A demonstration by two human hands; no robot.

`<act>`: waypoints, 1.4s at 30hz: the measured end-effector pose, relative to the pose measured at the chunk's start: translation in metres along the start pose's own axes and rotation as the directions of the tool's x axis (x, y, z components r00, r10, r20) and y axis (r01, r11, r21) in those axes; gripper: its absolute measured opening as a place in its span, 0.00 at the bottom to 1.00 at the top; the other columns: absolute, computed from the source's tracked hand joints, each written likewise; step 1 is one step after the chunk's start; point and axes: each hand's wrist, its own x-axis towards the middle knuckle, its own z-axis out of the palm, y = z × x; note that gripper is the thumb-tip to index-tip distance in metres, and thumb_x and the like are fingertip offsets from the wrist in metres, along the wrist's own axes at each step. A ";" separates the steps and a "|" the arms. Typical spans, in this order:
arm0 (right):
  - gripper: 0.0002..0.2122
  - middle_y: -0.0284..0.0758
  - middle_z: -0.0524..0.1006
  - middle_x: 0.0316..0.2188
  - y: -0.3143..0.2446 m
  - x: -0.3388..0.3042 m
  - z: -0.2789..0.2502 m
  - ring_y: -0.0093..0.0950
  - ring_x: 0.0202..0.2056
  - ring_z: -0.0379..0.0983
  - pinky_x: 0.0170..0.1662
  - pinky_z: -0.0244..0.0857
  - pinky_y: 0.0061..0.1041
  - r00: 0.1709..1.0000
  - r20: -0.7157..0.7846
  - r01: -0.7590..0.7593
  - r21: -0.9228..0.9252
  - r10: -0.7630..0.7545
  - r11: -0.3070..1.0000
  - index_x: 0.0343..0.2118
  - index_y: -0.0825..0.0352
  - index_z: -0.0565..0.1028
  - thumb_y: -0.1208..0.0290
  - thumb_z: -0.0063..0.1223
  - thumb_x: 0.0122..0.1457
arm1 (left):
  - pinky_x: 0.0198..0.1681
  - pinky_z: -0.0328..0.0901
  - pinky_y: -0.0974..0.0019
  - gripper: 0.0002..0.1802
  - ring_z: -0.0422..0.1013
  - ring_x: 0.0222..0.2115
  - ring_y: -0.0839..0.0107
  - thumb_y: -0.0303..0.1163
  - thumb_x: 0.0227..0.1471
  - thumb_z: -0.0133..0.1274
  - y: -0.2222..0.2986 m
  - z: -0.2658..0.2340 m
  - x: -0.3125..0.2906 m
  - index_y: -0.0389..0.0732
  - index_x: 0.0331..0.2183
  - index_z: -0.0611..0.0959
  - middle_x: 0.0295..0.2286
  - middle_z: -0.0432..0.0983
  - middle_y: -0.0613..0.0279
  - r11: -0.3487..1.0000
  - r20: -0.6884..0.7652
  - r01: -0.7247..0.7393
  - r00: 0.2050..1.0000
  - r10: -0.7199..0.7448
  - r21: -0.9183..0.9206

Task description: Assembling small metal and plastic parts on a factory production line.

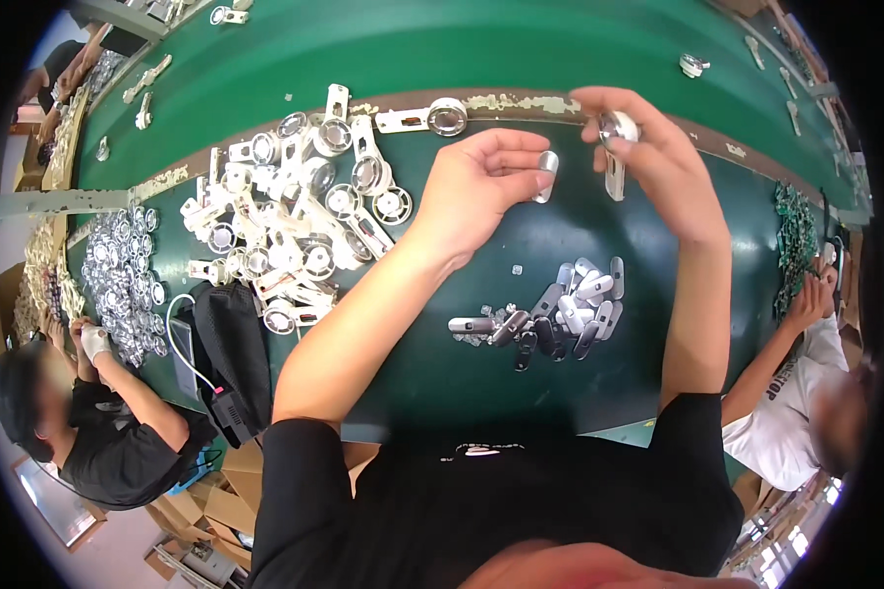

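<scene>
My left hand (486,182) is closed, with thumb and fingers pinching a small silver oval cover (548,179). To its right, my right hand (658,162) grips a white mini fan body (615,182) by its round head, the narrow handle pointing down. A small gap separates the cover from the fan body. Below both hands lies a loose pile of silver and dark grey oval covers (591,287), with small clear pieces (518,269) near it. A large heap of white mini fan bodies (275,221) spreads left of my left forearm.
A single fan body (447,117) lies by the worn strip edging the green belt (560,49). At left are a black bag (231,334), a cabled device (185,353) and many round metallic parts (123,275). Green parts (794,236) lie right. Co-workers sit on both sides.
</scene>
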 end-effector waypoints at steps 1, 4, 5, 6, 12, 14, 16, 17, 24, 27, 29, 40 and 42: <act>0.18 0.31 0.77 0.46 0.000 -0.002 -0.002 0.23 0.41 0.74 0.46 0.69 0.23 1.000 0.000 0.002 -0.005 -0.002 1.000 0.59 0.65 0.75 0.73 0.52 0.67 | 0.49 0.74 0.69 0.20 0.78 0.42 0.73 0.19 0.56 0.63 -0.001 0.000 0.000 0.34 0.51 0.82 0.42 0.83 0.58 1.000 0.034 -0.004 0.999 0.005 -0.020; 0.18 0.34 0.77 0.48 -0.006 -0.007 0.002 0.23 0.45 0.75 0.50 0.70 0.22 1.000 -0.019 0.008 0.144 -0.005 0.990 0.60 0.69 0.74 0.76 0.48 0.68 | 0.50 0.73 0.69 0.19 0.78 0.44 0.72 0.22 0.58 0.62 -0.002 -0.001 0.000 0.34 0.51 0.81 0.43 0.82 0.57 0.998 0.069 0.030 0.997 -0.026 -0.058; 0.18 0.34 0.77 0.49 -0.006 -0.006 0.003 0.24 0.47 0.75 0.51 0.70 0.22 0.999 -0.014 0.036 0.075 -0.035 0.997 0.60 0.70 0.74 0.77 0.49 0.68 | 0.50 0.73 0.69 0.19 0.78 0.44 0.72 0.22 0.58 0.62 -0.002 -0.002 0.000 0.34 0.51 0.81 0.43 0.82 0.57 0.998 0.069 0.030 0.997 -0.026 -0.061; 0.18 0.34 0.77 0.50 -0.006 -0.005 0.004 0.24 0.49 0.75 0.53 0.70 0.22 0.998 -0.009 0.067 0.006 -0.067 0.998 0.60 0.70 0.74 0.78 0.50 0.68 | 0.50 0.73 0.68 0.19 0.79 0.45 0.71 0.22 0.59 0.62 -0.002 -0.003 0.000 0.34 0.52 0.81 0.43 0.83 0.57 0.995 0.077 0.038 0.997 -0.031 -0.094; 0.17 0.31 0.76 0.43 0.002 -0.001 0.006 0.19 0.44 0.74 0.46 0.71 0.21 0.975 -0.020 0.216 -0.118 -0.220 0.969 0.55 0.70 0.79 0.81 0.60 0.63 | 0.52 0.76 0.63 0.18 0.80 0.46 0.64 0.25 0.61 0.60 0.010 0.002 -0.004 0.33 0.52 0.79 0.45 0.82 0.53 0.970 0.143 0.139 0.984 -0.111 -0.200; 0.16 0.31 0.75 0.41 0.001 -0.001 0.014 0.19 0.42 0.74 0.44 0.71 0.20 0.968 -0.053 0.234 -0.178 -0.246 0.956 0.53 0.69 0.80 0.82 0.61 0.62 | 0.52 0.76 0.61 0.17 0.80 0.46 0.63 0.25 0.62 0.59 0.009 0.003 -0.005 0.32 0.52 0.79 0.46 0.82 0.52 0.964 0.145 0.175 0.978 -0.147 -0.199; 0.15 0.30 0.74 0.39 0.002 -0.001 0.022 0.18 0.40 0.75 0.41 0.71 0.18 0.955 -0.085 0.254 -0.249 -0.283 0.934 0.50 0.68 0.82 0.82 0.62 0.60 | 0.50 0.79 0.59 0.15 0.81 0.43 0.62 0.23 0.62 0.58 0.003 0.004 -0.004 0.30 0.50 0.80 0.44 0.82 0.49 0.968 0.154 0.153 0.980 -0.123 -0.198; 0.15 0.31 0.74 0.41 0.006 0.000 0.022 0.18 0.38 0.75 0.40 0.71 0.18 0.958 -0.077 0.254 -0.231 -0.278 0.939 0.51 0.69 0.82 0.82 0.62 0.60 | 0.50 0.79 0.59 0.16 0.81 0.43 0.62 0.23 0.61 0.58 0.001 0.004 -0.004 0.28 0.50 0.79 0.44 0.82 0.49 0.968 0.157 0.151 0.980 -0.120 -0.201; 0.13 0.31 0.73 0.40 0.006 0.001 0.029 0.17 0.38 0.73 0.40 0.70 0.18 0.975 -0.096 0.181 -0.173 -0.199 0.968 0.50 0.69 0.82 0.80 0.60 0.62 | 0.54 0.76 0.58 0.17 0.80 0.46 0.61 0.25 0.64 0.54 0.006 0.005 -0.007 0.27 0.52 0.80 0.46 0.82 0.49 0.983 0.211 0.155 0.969 -0.131 -0.098; 0.12 0.30 0.73 0.39 0.008 0.002 0.028 0.16 0.36 0.71 0.37 0.67 0.17 0.971 -0.098 0.188 -0.252 -0.218 0.949 0.50 0.68 0.82 0.78 0.59 0.63 | 0.54 0.76 0.58 0.17 0.80 0.47 0.58 0.27 0.66 0.51 0.007 0.007 -0.008 0.27 0.52 0.80 0.45 0.82 0.47 0.973 0.259 0.188 0.954 -0.148 -0.135; 0.12 0.29 0.72 0.37 0.012 0.003 0.027 0.16 0.33 0.67 0.35 0.63 0.18 0.971 -0.082 0.190 -0.295 -0.223 0.936 0.49 0.66 0.83 0.76 0.60 0.62 | 0.55 0.76 0.58 0.17 0.80 0.48 0.56 0.28 0.67 0.49 0.007 0.008 -0.009 0.26 0.51 0.80 0.45 0.82 0.46 0.972 0.266 0.199 0.951 -0.160 -0.128; 0.12 0.28 0.69 0.33 0.011 0.002 0.029 0.17 0.31 0.64 0.33 0.60 0.19 0.979 -0.090 0.140 -0.364 -0.185 0.921 0.48 0.65 0.84 0.73 0.61 0.61 | 0.50 0.78 0.61 0.16 0.82 0.42 0.62 0.29 0.66 0.50 0.007 0.011 -0.010 0.27 0.48 0.82 0.41 0.83 0.50 0.974 0.220 0.176 0.965 -0.142 -0.144; 0.12 0.28 0.69 0.33 0.012 0.002 0.030 0.17 0.31 0.64 0.33 0.60 0.19 0.977 -0.093 0.146 -0.355 -0.190 0.923 0.48 0.65 0.84 0.73 0.61 0.61 | 0.50 0.78 0.62 0.16 0.82 0.42 0.63 0.29 0.66 0.51 0.007 0.011 -0.010 0.27 0.48 0.82 0.41 0.83 0.50 0.974 0.214 0.169 0.967 -0.135 -0.152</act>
